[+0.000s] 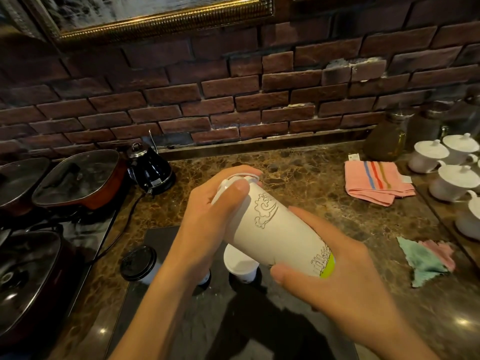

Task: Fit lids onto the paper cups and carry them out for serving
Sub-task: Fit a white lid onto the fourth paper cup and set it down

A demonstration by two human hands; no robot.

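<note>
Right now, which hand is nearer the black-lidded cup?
Left. The left hand is up and right of the black-lidded cup, gripping the white cup; the right hand is farther right.

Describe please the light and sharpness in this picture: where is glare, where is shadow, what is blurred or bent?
Head view: dim, warm light; small glare spots on the marble counter and the dark pot lids. A heavy shadow lies under the hands, on the dark tray. The white sleeve of cups is fairly sharp; the gold frame and jars are soft. The wide lens bends the brick wall.
</note>
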